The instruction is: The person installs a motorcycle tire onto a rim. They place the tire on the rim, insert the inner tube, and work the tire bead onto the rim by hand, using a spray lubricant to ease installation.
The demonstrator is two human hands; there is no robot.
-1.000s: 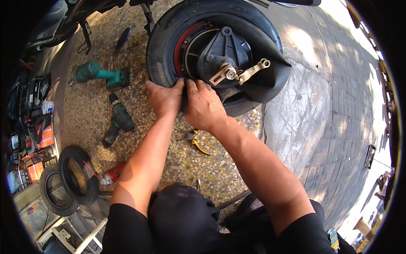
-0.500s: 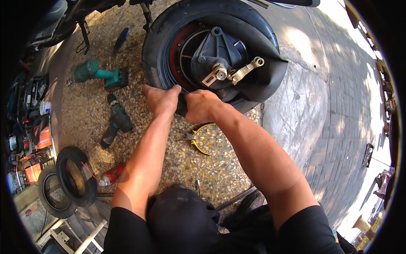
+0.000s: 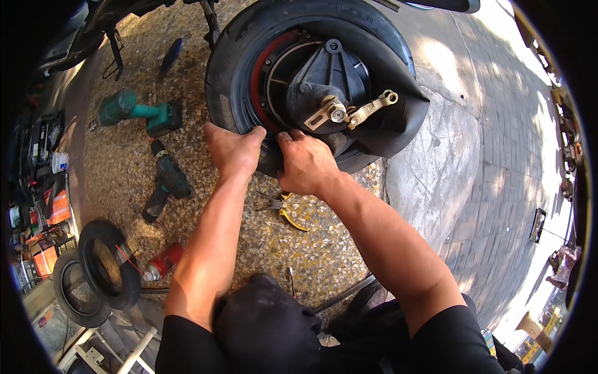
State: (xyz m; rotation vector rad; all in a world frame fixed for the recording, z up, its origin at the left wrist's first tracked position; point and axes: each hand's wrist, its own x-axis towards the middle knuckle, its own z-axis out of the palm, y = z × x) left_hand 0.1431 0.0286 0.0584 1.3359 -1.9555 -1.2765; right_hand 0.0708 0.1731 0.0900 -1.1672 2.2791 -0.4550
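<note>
A black tire (image 3: 219, 81) lies flat at the far middle, round a wheel with a red-edged rim (image 3: 258, 81) and a dark hub (image 3: 327, 81). A brass-coloured brake lever (image 3: 374, 111) sits on the hub. Out of the tire's right side bulges a slack black inner tube (image 3: 402, 115). My left hand (image 3: 233, 149) is closed round the tire's near left edge, thumb on the sidewall. Beside it my right hand (image 3: 306, 163) grips the near edge, fingertips at the gap between tire and rim; whether they also pinch the tube is hidden.
Two green power tools, an impact wrench (image 3: 140, 111) and a drill (image 3: 169, 177), lie at left. Yellow-handled pliers (image 3: 291, 218) lie below my right hand. A red spray can (image 3: 165, 260) and two small tires (image 3: 128, 290) are at lower left. A vehicle (image 3: 81, 31) stands upper left.
My right hand has turned so its back faces up, its fingers shifted along the tire's edge toward the rim. The wheel has shifted slightly to the right. My left hand stays on the tire.
</note>
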